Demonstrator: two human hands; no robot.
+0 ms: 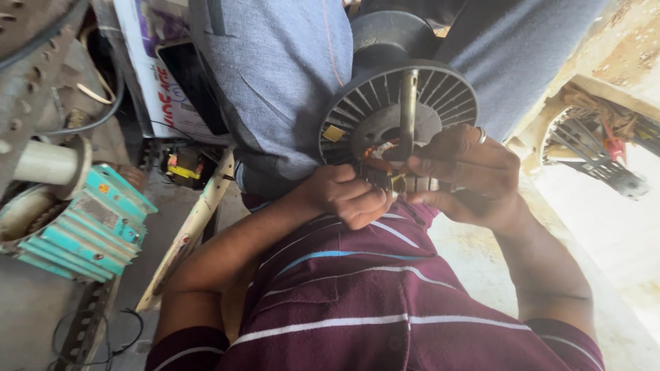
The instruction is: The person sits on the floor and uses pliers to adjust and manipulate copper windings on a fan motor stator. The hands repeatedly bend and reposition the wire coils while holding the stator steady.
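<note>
Dark slotted metal: a round motor core (385, 117) with radial fins, held up close to the chest, resting against grey-trousered knees (275, 89). A bright metal shaft (408, 103) stands upright across its face. Copper-red winding (377, 165) shows at the lower rim, just where both hands meet.

Left hand (347, 196) curled closed, fingertips pinched at the lower edge of the core; what exactly it pinches is hidden. Right hand (467, 172) wraps the core's lower right rim, fingers closed on it, ring (482, 135) on one finger.

Below: maroon striped shirt (385, 302). To the left, a teal finned motor housing (89, 227) on the floor, pale cylinder (48, 163) beside it, loose black cable (89, 336) near. A slanted cream bar (189, 230) between housing and knees. Far right, a dark tangle of metal parts (591, 148), well apart.
</note>
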